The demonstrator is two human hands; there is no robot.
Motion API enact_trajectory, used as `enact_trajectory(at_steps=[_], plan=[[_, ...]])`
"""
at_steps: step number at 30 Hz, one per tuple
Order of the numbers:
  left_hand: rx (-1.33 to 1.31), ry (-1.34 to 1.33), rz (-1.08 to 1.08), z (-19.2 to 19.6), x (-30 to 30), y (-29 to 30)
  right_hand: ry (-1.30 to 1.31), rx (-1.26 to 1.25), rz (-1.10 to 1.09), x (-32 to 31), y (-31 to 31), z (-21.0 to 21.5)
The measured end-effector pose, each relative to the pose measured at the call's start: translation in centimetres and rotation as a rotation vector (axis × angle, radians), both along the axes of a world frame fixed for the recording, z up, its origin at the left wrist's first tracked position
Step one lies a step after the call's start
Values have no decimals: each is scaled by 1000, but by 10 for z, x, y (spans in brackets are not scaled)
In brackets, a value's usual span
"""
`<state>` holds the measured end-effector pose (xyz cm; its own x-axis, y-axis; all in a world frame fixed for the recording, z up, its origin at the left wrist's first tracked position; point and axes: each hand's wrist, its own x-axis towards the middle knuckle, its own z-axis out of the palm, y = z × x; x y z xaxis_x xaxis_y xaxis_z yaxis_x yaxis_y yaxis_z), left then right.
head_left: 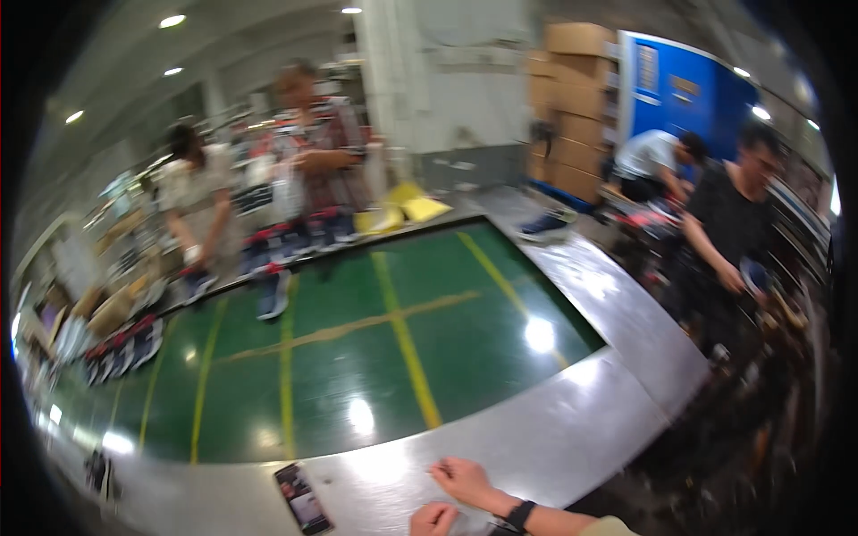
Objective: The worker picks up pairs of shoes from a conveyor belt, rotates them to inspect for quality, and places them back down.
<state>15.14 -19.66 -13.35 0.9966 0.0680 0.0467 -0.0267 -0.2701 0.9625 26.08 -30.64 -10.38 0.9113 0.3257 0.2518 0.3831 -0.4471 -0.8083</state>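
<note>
A phone [304, 498] with a lit screen lay flat on the metal rim of the table, just left of the person's hands. Brown cardboard boxes [570, 98] stood stacked against the far wall, beside a tall blue board [684, 103] carrying small signs, while more cartons [112, 308] sat at the table's left end and yellow flat packets [402, 210] lay near the far edge

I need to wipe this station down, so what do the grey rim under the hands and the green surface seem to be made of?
The grey table rim looks like brushed or polished metal: silvery, smooth, with smeared light glare. The green belt surface with yellow lines looks like glossy rubber or plastic, since it mirrors the ceiling lamps; which one cannot be told.
</note>
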Motion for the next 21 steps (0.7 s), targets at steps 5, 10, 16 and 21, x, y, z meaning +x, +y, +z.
enact_trajectory(at_steps=[5, 10, 16, 21], plan=[[-101, 1, 33, 23, 4, -4, 26, -27, 32, 5, 1, -14], [-47, -53, 48, 13, 5, -5, 28, -59, 45, 9, 4, -21], [3, -115, 42, 23, 10, -7, -1, -25, 23, 14, -1, -26], [-52, -86, 48, 30, 17, -9, -31, 31, 19, 16, 0, -16]])
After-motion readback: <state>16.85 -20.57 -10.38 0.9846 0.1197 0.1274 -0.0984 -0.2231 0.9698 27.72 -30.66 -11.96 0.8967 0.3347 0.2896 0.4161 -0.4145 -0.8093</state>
